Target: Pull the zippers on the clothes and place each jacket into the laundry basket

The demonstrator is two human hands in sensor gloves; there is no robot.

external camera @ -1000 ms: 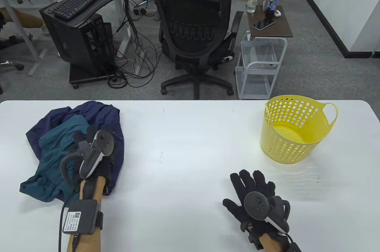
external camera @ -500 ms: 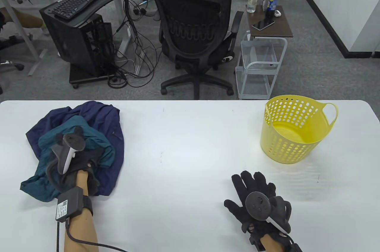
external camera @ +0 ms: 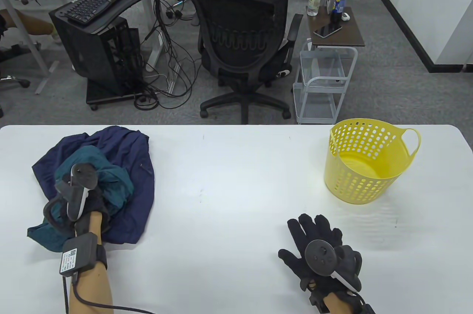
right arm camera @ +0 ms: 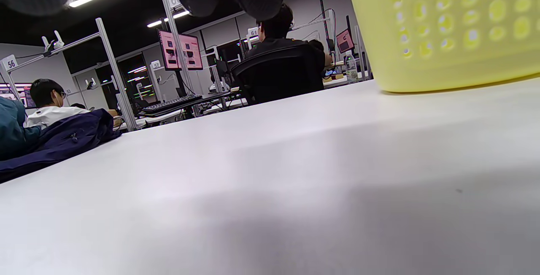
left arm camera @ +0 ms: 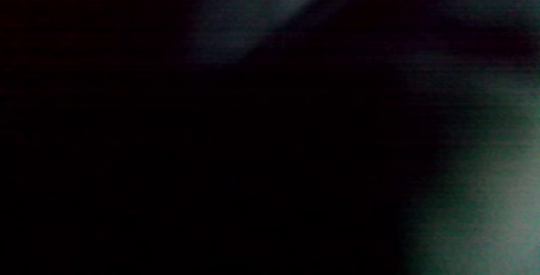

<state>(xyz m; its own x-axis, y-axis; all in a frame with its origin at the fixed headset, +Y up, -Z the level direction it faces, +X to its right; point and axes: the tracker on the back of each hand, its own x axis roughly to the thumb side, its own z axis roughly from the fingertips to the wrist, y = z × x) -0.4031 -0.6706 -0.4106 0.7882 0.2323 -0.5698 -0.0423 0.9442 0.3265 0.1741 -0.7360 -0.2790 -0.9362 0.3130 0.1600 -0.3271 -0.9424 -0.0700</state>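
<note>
Left hand [external camera: 87, 205] seemingly grasps the teal jacket [external camera: 111, 181]; right hand [external camera: 317, 251] lies flat, released.

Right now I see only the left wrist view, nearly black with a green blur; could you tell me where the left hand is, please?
Observer: The left hand is on the bunched teal jacket, which lies atop the navy jacket; its fingers are hidden.
Operator: Is anything in the basket?
Observer: No, the yellow basket stands empty.
Operator: And the right hand?
Observer: The right hand lies flat on the table, fingers spread, holding nothing.
</note>
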